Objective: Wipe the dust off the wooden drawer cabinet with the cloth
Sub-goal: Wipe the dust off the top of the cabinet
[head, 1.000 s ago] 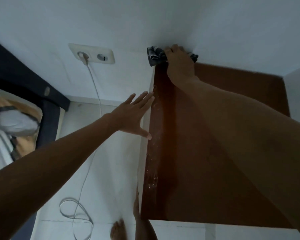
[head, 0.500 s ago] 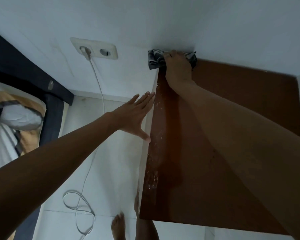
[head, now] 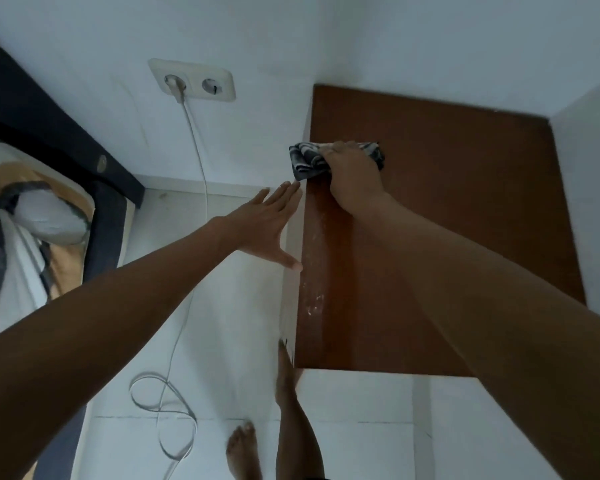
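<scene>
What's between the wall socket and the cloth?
Only bare white wall separates the wall socket from the cloth gripped by the right hand; head view.

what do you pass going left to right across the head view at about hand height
bed → white cable → left hand → cloth → right hand → bare brown cabinet top → white wall

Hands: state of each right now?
Left hand: open, fingers straight, flat against the cabinet side.
Right hand: gripping the cloth on the cabinet top.
</scene>
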